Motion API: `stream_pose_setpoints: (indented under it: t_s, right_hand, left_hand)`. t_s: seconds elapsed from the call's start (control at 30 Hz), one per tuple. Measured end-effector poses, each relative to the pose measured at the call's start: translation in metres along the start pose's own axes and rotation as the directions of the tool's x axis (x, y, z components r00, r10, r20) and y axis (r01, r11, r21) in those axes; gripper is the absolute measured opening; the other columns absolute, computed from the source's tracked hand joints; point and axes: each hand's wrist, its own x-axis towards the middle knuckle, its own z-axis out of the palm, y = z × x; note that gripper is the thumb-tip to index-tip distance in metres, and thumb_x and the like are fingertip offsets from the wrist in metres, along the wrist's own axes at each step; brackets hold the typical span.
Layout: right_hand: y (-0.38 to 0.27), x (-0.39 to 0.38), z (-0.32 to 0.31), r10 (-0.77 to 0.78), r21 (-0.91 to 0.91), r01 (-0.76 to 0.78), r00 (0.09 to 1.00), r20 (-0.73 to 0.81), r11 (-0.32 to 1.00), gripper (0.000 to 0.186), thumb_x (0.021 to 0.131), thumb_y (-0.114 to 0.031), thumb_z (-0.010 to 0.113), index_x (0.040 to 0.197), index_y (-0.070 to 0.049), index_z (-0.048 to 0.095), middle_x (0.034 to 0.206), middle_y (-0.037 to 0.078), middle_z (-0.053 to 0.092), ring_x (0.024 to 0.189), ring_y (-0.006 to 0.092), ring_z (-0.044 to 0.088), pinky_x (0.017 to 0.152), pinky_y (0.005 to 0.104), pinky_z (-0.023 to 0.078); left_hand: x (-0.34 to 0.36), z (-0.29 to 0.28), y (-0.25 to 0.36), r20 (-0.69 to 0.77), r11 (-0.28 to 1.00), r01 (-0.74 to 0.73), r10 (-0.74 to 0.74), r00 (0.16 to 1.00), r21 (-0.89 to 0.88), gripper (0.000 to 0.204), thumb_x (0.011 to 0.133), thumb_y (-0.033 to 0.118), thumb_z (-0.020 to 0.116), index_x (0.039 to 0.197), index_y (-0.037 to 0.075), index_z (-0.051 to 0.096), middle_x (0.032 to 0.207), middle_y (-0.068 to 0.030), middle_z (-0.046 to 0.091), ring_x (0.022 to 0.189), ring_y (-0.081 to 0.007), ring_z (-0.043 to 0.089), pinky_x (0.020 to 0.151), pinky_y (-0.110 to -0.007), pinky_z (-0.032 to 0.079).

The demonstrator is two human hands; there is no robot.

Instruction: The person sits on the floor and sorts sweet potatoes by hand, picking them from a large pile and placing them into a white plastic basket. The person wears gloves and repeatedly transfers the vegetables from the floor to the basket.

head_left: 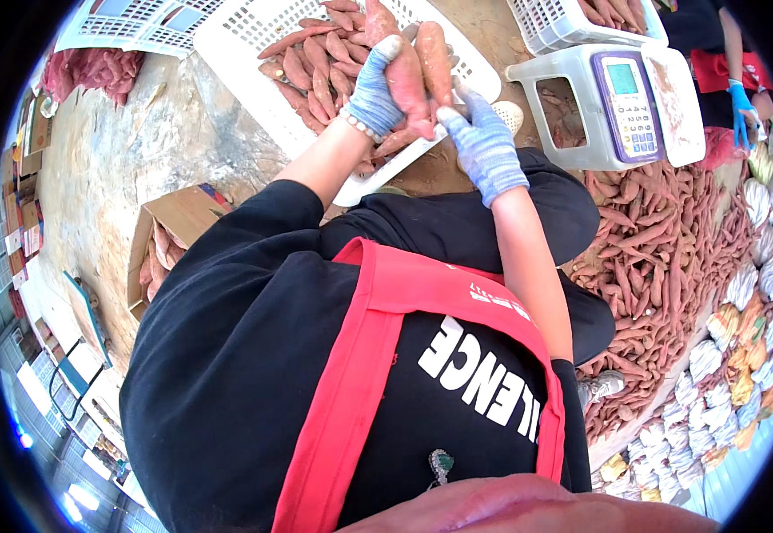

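Observation:
My left hand (374, 99), in a blue-grey knit glove, is closed around a large reddish sweet potato (407, 82), its thumb lying across the upper part. Beside it is a second, browner sweet potato (434, 60). My right hand (490, 149), gloved alike, grips the lower end of that one between thumb and fingers. Both sweet potatoes are above a white plastic crate (253, 93) that holds many smaller sweet potatoes (320, 67). The left palm and part of its fingers are hidden behind the first sweet potato.
A white scale (604, 107) with a keypad stands to the right, near another crate (537, 27). Below it spreads a big heap of sweet potatoes (653, 266). A cardboard box (182, 213) of sweet potatoes sits at left. A co-worker's blue-gloved hand (744, 115) shows at far right.

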Motion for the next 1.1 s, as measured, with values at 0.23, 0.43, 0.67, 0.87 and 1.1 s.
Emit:
stream_pose_setpoints:
  t_s: [0.23,0.43,0.67,0.87,1.1]
  right_hand:
    - [-0.012,-0.014,-0.028,0.029,0.114,-0.011,0.987,-0.157,0.993,0.036,0.079,-0.014,0.059,0.110,0.003,0.051,0.095,0.015,0.060,0.086,0.0173,0.057,0.078,0.0267,0.044]
    - [-0.016,-0.023,-0.032,0.059,0.087,-0.051,0.994,-0.094,0.995,0.030,0.080,-0.013,0.058,0.105,0.002,0.056,0.091,0.012,0.061,0.083,0.0148,0.057,0.076,0.0247,0.044]
    - [-0.020,-0.027,-0.039,0.137,0.233,-0.098,0.978,-0.160,0.968,0.026,0.080,-0.012,0.057,0.103,0.001,0.058,0.090,0.009,0.061,0.081,0.0117,0.056,0.074,0.0228,0.044]
    - [-0.022,-0.028,-0.039,0.128,0.147,-0.110,0.985,-0.119,0.983,0.025,0.080,-0.011,0.057,0.103,0.000,0.058,0.090,0.009,0.061,0.080,0.0114,0.056,0.073,0.0223,0.044]
    - [-0.023,-0.025,-0.035,0.110,0.066,-0.105,0.991,-0.071,0.992,0.027,0.080,-0.013,0.058,0.103,0.001,0.057,0.089,0.011,0.062,0.080,0.0128,0.057,0.073,0.0232,0.045]
  left_hand:
    - [0.025,-0.096,0.012,-0.549,0.988,0.044,-0.118,0.827,-0.146,0.060,0.067,0.038,0.066,0.114,0.009,0.044,0.111,-0.0114,0.048,0.099,-0.0255,0.046,0.087,-0.037,0.041]
    - [0.038,-0.121,-0.029,-0.612,0.993,0.115,-0.072,0.788,0.031,0.065,0.067,0.036,0.069,0.117,0.004,0.042,0.111,-0.0116,0.049,0.100,-0.0257,0.046,0.089,-0.035,0.038]
    - [0.031,-0.167,-0.031,-0.667,0.982,0.175,-0.080,0.741,0.077,0.069,0.067,0.034,0.069,0.121,0.003,0.039,0.115,-0.0137,0.048,0.107,-0.0259,0.043,0.092,-0.040,0.034]
    - [0.024,-0.194,-0.013,-0.817,0.810,0.404,0.153,0.555,0.426,0.051,0.069,0.028,0.069,0.109,0.002,0.050,0.109,-0.0150,0.051,0.098,-0.0294,0.048,0.079,-0.043,0.044]
    - [0.007,-0.142,-0.041,-0.717,0.138,0.804,0.556,0.421,0.579,0.077,0.067,0.033,0.067,0.128,0.005,0.031,0.126,-0.0183,0.038,0.117,-0.0325,0.037,0.094,-0.034,0.035]
